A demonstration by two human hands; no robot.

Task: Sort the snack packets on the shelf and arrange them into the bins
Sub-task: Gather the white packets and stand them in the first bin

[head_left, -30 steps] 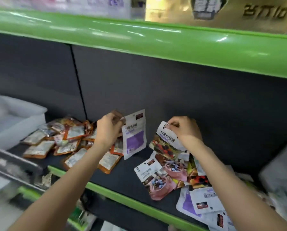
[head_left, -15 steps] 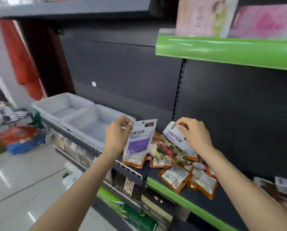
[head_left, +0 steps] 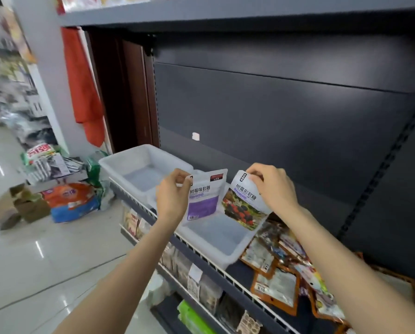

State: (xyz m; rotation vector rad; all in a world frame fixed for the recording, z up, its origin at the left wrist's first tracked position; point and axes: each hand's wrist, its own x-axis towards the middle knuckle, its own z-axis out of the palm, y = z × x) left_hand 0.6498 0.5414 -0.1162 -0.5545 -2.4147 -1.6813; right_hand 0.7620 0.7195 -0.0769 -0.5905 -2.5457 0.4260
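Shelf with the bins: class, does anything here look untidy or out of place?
Yes. Orange-edged snack packets lie heaped and overlapping on the shelf right of the near bin, unsorted. Both bins look empty, far bin included.

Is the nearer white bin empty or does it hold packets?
Empty as far as visible: the nearer bin's bare floor shows, though the purple packet and berry packet held above hide part.

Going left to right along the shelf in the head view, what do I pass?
Far white bin → left hand → purple-panel packet → berry-picture packet → right hand → orange-edged packets.
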